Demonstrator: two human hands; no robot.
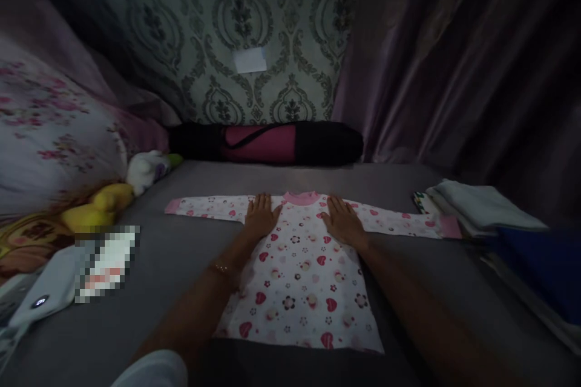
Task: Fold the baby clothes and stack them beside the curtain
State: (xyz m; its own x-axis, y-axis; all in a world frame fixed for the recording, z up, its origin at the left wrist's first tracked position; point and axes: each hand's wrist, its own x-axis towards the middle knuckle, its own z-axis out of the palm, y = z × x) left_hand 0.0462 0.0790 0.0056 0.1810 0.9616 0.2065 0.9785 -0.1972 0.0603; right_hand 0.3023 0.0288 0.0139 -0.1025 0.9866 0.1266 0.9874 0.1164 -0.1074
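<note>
A white long-sleeved child's top (305, 266) with red hearts and flowers lies flat on a grey sheet, both sleeves stretched out sideways. Its collar and cuffs are pink, and the collar points away from me. My left hand (262, 216) rests flat on the left shoulder area, fingers extended. On the right shoulder area lies my right hand (344, 221), palm down with its fingers straight. Neither hand grips the fabric.
Folded clothes (488, 205) and a blue folded cloth (540, 263) are stacked at the right. Plush toys (147, 169) and a white device (57, 284) lie left. A black and pink long bag (263, 144) lies by the wall.
</note>
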